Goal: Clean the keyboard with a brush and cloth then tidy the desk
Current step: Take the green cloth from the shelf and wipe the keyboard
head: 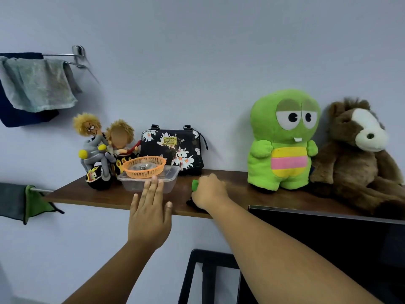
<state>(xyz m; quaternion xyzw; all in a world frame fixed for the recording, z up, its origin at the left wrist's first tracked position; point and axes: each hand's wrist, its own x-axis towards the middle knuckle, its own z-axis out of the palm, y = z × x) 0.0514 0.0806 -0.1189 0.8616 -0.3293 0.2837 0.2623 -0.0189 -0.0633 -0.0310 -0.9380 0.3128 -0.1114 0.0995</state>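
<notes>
My right hand point(209, 191) rests on the brown wall shelf point(87, 197), closed around a small item with a green end point(194, 185) and a dark end point(191, 203); most of it is hidden, so I cannot tell what it is. My left hand point(150, 212) is raised flat with fingers apart, holding nothing, its fingertips just in front of a clear plastic container point(133, 183). An orange mesh basket point(143, 166) sits on top of that container. The keyboard is out of view.
On the shelf stand two dolls on a toy motorbike point(98, 150), a floral black bag point(173, 148), a green plush point(282, 139) and a brown plush point(359, 154). Towels hang on a rail point(35, 84); a grey-green cloth point(22, 201) hangs lower left. A dark monitor point(328, 238) stands below.
</notes>
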